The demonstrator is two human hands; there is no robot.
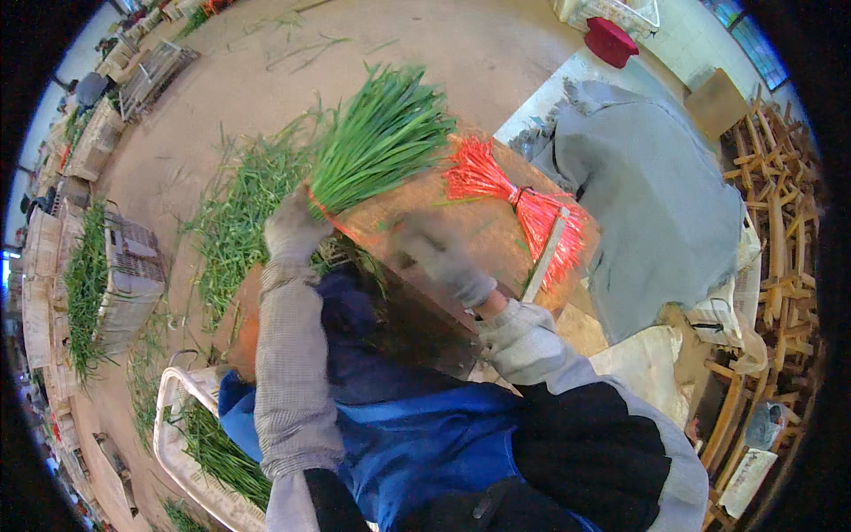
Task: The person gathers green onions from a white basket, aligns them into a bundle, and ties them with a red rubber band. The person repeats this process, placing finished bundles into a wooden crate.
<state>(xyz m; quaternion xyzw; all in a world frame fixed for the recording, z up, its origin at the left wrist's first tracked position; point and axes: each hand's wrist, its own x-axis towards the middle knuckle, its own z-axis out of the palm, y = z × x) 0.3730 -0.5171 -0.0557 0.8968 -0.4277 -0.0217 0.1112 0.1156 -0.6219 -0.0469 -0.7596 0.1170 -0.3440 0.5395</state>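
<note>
My gloved left hand (297,225) is closed around the base of a bunch of long green leafy stalks (382,139), which lies with its leaves fanned over the far edge of a worn wooden board (412,219). A red tie strip (332,218) runs from the bunch's base towards the right. My right hand (435,256), also gloved, is blurred over the board's near edge; whether it holds the strip's end I cannot tell. To its right lies a bundle of red plastic ties (515,199), bound in the middle, with a flat light-coloured bar (546,254) across it.
Loose green leaves (249,206) are heaped on the floor left of the board. A white plastic crate (166,419) with green stalks stands at the lower left, another filled crate (133,279) beyond. Grey cloth (655,193) covers something at the right, near stacked wooden frames (774,233).
</note>
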